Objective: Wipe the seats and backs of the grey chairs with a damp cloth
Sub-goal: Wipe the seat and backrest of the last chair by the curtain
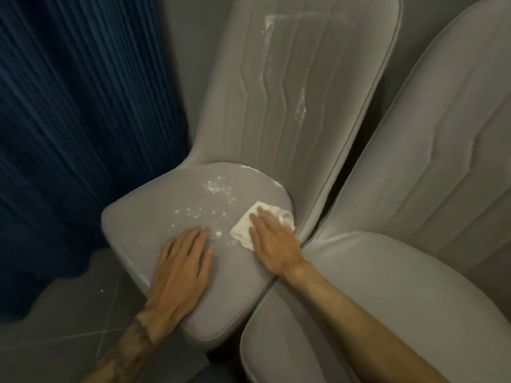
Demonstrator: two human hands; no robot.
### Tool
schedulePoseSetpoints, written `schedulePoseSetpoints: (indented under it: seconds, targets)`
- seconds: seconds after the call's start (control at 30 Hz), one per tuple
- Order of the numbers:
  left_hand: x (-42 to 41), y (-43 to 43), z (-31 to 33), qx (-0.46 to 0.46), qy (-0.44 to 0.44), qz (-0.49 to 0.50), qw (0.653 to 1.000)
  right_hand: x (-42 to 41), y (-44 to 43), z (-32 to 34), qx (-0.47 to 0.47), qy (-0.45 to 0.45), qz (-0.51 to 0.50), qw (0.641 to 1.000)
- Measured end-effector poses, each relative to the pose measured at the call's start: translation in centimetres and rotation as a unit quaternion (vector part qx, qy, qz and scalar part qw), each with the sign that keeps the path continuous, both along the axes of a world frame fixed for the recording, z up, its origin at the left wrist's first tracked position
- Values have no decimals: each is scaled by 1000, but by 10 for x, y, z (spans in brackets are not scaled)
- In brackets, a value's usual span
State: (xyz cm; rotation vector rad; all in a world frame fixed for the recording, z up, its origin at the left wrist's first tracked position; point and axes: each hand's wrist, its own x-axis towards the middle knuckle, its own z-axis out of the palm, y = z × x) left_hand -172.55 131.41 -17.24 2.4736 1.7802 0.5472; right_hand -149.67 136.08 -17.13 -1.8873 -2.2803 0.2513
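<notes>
Head view, from the left: a dark blue pleated curtain [69,120] hangs beside the first grey chair [154,217], whose seat carries a scatter of white crumbs [213,194]. The left hand [181,268] lies open and flat on the front of that seat, fingers spread, gripping nothing; it seems to be bracing the chair. Just right of it, the right hand [272,239] presses open-palmed on a white cloth [246,230], which sits on the seat's rear right corner near the backrest [304,92]. The backrest shows white streaks, so it likely still needs wiping. The cloth looks soft, light and limp; it should bunch easily, so flat pressure from the palm and fingers probably controls it better than a pinch at one edge. Further right, touching the first, stands a second grey chair [387,286].
</notes>
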Motion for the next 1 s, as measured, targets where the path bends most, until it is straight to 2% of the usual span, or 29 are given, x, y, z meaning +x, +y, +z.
schedulePoseSetpoints:
  seconds: [0.13, 0.2, 0.27, 0.33, 0.47, 0.57, 0.63, 0.73, 0.8, 0.87, 0.93, 1.0]
  targets:
    - [-22, 15, -4, -5, -2, 35, 999, -17, 28, 5, -45, 5, -98, 994]
    - [-35, 22, -1, -18, 5, 53, 998, -32, 13, -2, -25, 27, -72, 997]
    - [-49, 31, 5, -31, 10, 67, 997, -39, -14, -9, -5, 48, 5, 999]
    - [-63, 43, 14, -43, 10, 71, 996, -30, -22, -8, -16, 43, 33, 998]
    - [-97, 64, 20, -45, 28, 74, 996, -8, 24, 2, -32, -56, -94, 993]
    - [-126, 88, 18, -45, 40, 67, 996, -30, 37, 7, -43, -36, -155, 986]
    - [-140, 105, 15, -43, 43, 41, 997, -56, 16, 1, -31, -8, -126, 992]
    - [-155, 129, 10, -45, 43, -7, 998, -98, -39, -3, -10, 37, -27, 999]
    - [-160, 141, 6, -48, 44, -33, 997, -107, -58, -3, -17, 60, -16, 998]
    - [-161, 150, 0, -44, 46, -58, 996, -95, -51, -3, 16, 36, -78, 996]
    - [-160, 156, -6, -44, 40, -77, 995, -81, -39, 2, 35, 21, -206, 978]
    - [-160, 159, -12, -44, 28, -99, 994, -92, -35, 1, 20, 19, -285, 958]
